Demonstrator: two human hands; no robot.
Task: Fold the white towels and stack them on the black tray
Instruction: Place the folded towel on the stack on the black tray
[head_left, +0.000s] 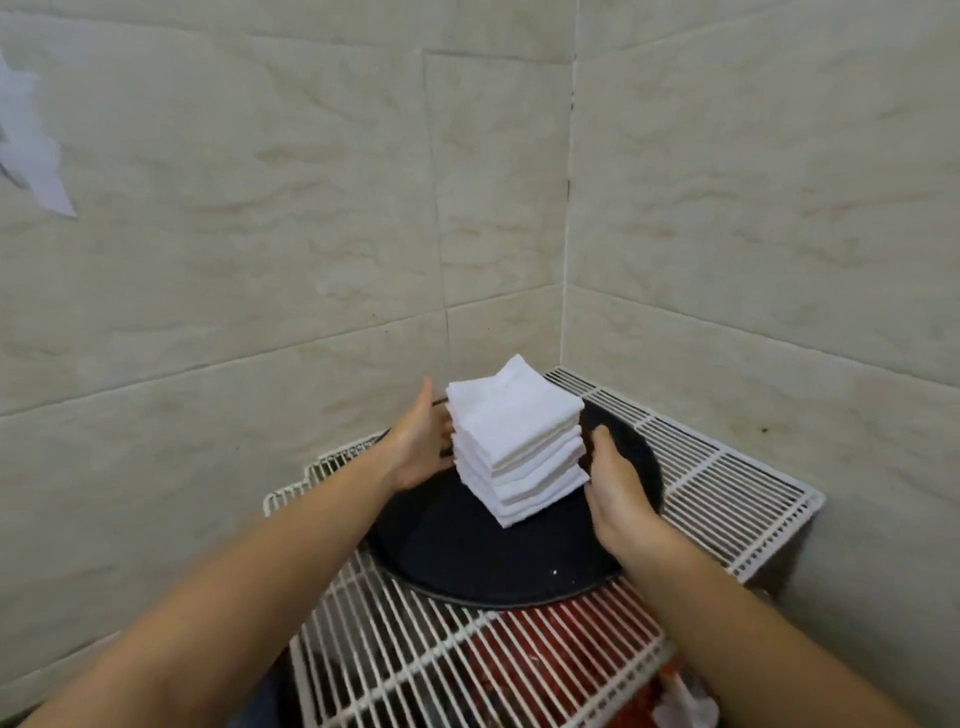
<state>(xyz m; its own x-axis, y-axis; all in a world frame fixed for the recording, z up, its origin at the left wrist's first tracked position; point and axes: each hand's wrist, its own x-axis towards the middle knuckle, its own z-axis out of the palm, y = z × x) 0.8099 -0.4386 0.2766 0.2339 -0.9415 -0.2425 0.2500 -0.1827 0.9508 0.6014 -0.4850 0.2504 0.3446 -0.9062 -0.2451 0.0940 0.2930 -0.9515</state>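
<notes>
— Where are the folded towels?

— A stack of white folded towels (514, 441) sits on the round black tray (467, 551), toward the tray's far side. The layers are a little fanned, the upper ones turned slightly against the lower ones.

— And what carries the tray?

— A white wire rack (727, 499) pushed into the corner where two tiled walls (260, 260) meet. The tray covers the rack's middle; bare wire shows at the far right corner and along the near edge.

— What are the hands doing?

— The left hand (415, 447) is against the left face of the stack, palm turned toward it, fingers (427, 402) straight and close together; the fingertips nearest the towels are hidden behind the stack, so I cannot tell how firmly they press. The right hand (618, 493) stands at the stack's right face, fingers gently bent and close together, its edge just beside or touching the lower towels. Neither hand curls round anything; both flank the pile with flat, relaxed fingers.

— Anything beneath the rack?

— Through the wires near the rack's near edge something red (561, 654) shows, and a darker shape to its left, too blurred to name. At the near right corner there is a bit of crumpled white material (680, 701).

— And on the wall?

— A torn scrap of white paper (31, 145) clings high on the left wall.
</notes>
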